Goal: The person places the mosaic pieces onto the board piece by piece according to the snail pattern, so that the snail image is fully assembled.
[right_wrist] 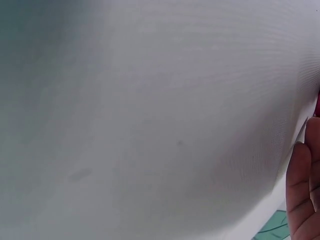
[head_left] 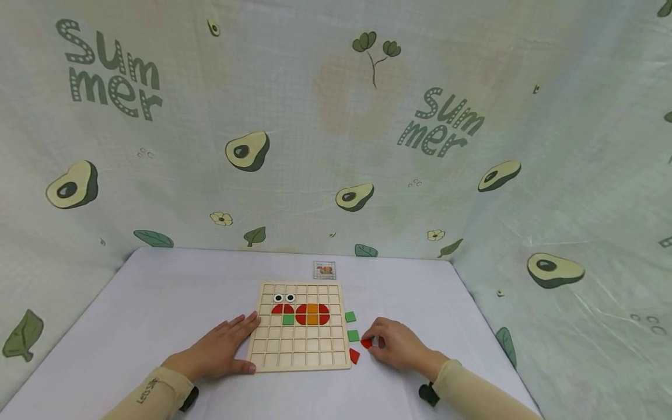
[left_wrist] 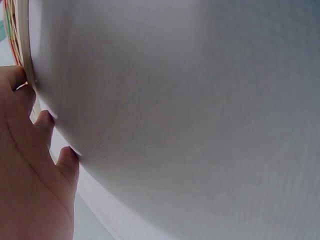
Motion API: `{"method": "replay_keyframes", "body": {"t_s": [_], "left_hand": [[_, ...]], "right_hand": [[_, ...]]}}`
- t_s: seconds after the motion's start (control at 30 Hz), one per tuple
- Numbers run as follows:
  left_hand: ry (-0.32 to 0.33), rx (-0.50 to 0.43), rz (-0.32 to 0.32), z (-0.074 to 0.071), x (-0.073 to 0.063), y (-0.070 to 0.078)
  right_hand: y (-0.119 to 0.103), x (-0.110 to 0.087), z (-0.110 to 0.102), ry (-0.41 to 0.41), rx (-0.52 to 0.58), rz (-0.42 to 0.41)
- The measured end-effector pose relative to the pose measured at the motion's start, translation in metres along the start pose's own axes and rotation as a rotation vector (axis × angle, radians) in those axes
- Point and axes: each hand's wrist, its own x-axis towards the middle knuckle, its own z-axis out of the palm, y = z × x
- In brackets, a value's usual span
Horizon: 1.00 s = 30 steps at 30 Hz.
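Observation:
A wooden grid board (head_left: 299,361) lies on the white tabletop. My left hand (head_left: 217,349) rests flat at its left edge, fingers stretched out and fingertips at the rim; the left wrist view also shows fingers along the board's side. Beyond the board's right edge, my right hand (head_left: 396,344) pinches a red tile (head_left: 366,344) between thumb and fingers, partly hidden by them. On the grid sit two eye tiles (head_left: 284,298), a green square (head_left: 288,319), two orange squares (head_left: 312,314) and several red rounded tiles (head_left: 301,315).
Two loose green squares (head_left: 350,317) lie along the board's right side, with another red tile (head_left: 354,356) below them. A small picture card (head_left: 324,270) lies behind the board. Printed cloth (head_left: 294,175) hangs around the table's back and sides.

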Motion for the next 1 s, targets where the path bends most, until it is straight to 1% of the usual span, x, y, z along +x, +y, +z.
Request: {"method": "replay_keyframes", "body": {"t_s": [0.13,0.23,0.33,0.47,0.53,0.7,0.87,1.0], "left_hand": [[0.009,0.000,0.024,0.000,0.001,-0.001],[0.009,-0.002,0.027,0.000,0.001,-0.001],[0.010,0.000,0.024,0.001,0.001,-0.003],[0.016,-0.002,0.026,0.001,0.002,-0.003],[0.016,0.001,0.037,0.001,0.002,-0.003],[0.008,0.009,0.025,0.001,0.002,-0.001],[0.002,0.010,0.007,0.002,0.002,-0.003],[-0.005,0.007,-0.002,0.002,0.001,-0.003]], "right_hand": [[0.001,0.001,-0.002,0.006,0.019,0.008],[0.002,0.005,-0.006,0.016,0.041,0.029],[0.000,0.012,-0.011,0.029,0.051,0.048],[-0.009,0.026,-0.017,0.043,0.047,0.040],[-0.015,0.034,-0.018,0.042,0.053,0.026],[-0.036,0.059,-0.015,0.024,0.076,0.004],[-0.062,0.087,-0.004,0.010,0.048,-0.022],[-0.082,0.105,0.008,0.005,0.040,-0.055]]}}
